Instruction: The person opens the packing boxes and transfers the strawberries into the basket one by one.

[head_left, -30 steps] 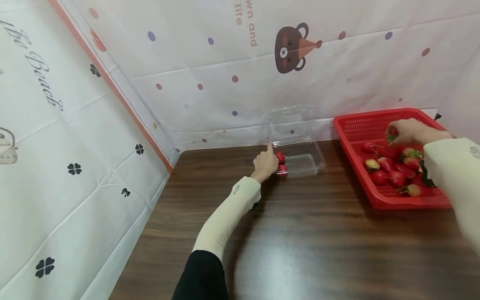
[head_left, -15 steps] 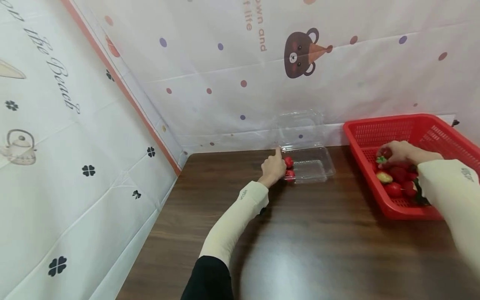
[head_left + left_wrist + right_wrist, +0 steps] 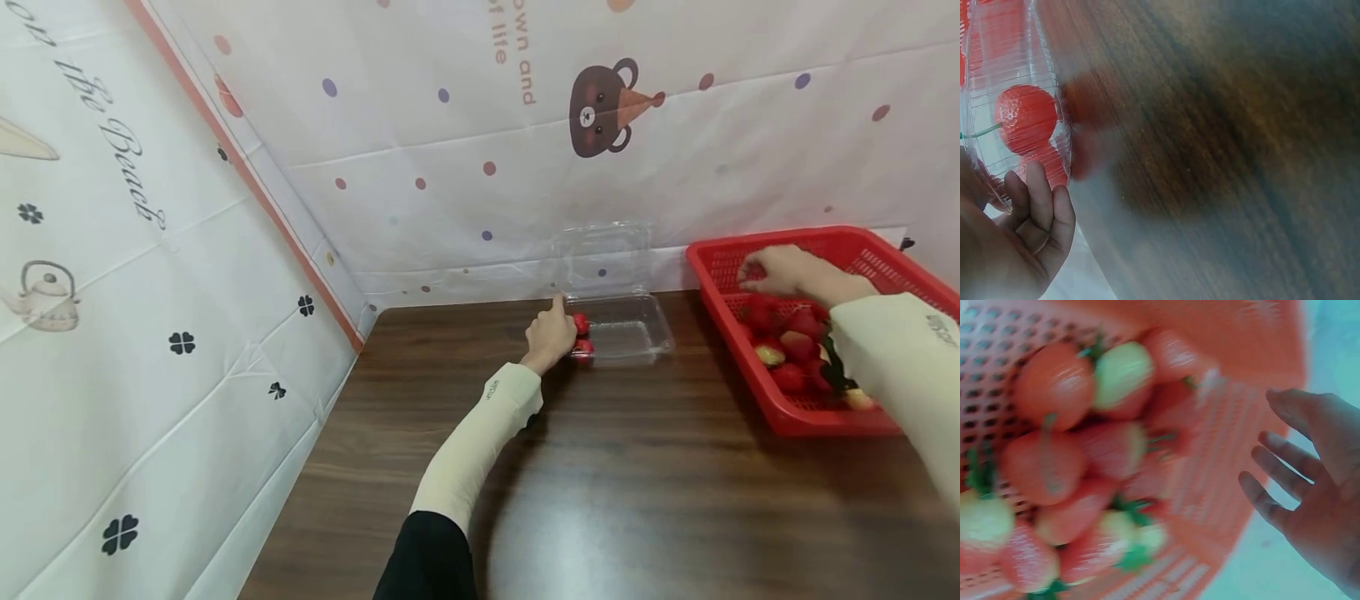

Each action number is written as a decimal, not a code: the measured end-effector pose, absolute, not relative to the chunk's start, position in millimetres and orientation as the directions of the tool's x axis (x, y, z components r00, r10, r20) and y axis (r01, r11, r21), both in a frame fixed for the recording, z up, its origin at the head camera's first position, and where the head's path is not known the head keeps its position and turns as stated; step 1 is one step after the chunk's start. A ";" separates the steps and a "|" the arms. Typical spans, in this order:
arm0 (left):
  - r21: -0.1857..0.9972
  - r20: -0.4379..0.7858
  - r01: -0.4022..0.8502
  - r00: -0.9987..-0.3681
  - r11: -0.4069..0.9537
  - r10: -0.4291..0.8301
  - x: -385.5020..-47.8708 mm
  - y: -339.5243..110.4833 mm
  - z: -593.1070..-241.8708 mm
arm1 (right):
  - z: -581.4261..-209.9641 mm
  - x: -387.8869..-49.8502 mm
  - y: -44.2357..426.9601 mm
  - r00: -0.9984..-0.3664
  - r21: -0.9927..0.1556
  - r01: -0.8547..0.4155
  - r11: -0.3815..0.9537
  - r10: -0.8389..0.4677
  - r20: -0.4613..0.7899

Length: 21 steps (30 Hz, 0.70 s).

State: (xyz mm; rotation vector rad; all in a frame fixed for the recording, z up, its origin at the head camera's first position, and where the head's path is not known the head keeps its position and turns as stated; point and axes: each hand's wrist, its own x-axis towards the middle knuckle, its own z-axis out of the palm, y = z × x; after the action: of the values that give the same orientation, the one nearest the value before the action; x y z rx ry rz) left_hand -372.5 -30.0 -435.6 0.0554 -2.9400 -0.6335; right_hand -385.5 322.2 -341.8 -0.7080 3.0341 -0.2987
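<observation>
My left hand (image 3: 551, 333) grips the left edge of a clear plastic clamshell box (image 3: 626, 333), its index finger stretched along the back corner. Two red strawberries (image 3: 582, 350) lie at the box's left end, partly behind the hand. In the left wrist view, one strawberry (image 3: 1025, 119) shows through the ribbed wall, near the curled fingers (image 3: 1040, 194). My right hand (image 3: 783, 271) hovers over the back left of a red basket (image 3: 765, 408) of strawberries (image 3: 798, 346). In the right wrist view its fingers (image 3: 1282, 469) are spread, holding nothing.
The box's clear lid (image 3: 603, 258) stands raised against the printed wall cloth (image 3: 420, 225). Both containers sit on a dark wooden table (image 3: 600, 483), close to its back edge. A second cloth (image 3: 150, 400) hangs along the left side.
My right hand picked at a strawberry with a green cap in the basket; now it is without one and slightly higher and farther left. The left hand stays at the box. The head view shifted slightly.
</observation>
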 end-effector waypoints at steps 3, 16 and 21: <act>0.433 0.144 0.013 -0.988 0.901 -0.055 -371.4 -32.6 -436.7 | -322.5 -386.5 296.9 -0.883 -0.186 -0.469 0.863 -0.463 0.079; 0.736 0.170 0.049 -0.979 0.676 -0.114 -370.1 -42.7 -446.3 | -356.1 -391.1 151.4 -0.713 -0.344 -0.687 0.640 -0.685 0.149; 0.789 0.095 -0.011 -0.986 0.615 -0.140 -372.7 -43.0 -441.5 | -391.9 -394.9 116.4 -0.720 -0.325 -0.674 0.663 -0.688 0.090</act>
State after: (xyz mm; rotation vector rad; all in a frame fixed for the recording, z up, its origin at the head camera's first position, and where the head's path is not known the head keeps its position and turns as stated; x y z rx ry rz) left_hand -372.7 -43.0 -441.5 0.1262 -2.6890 -1.3116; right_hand -394.9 116.4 -391.9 -1.1589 2.8282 -0.5270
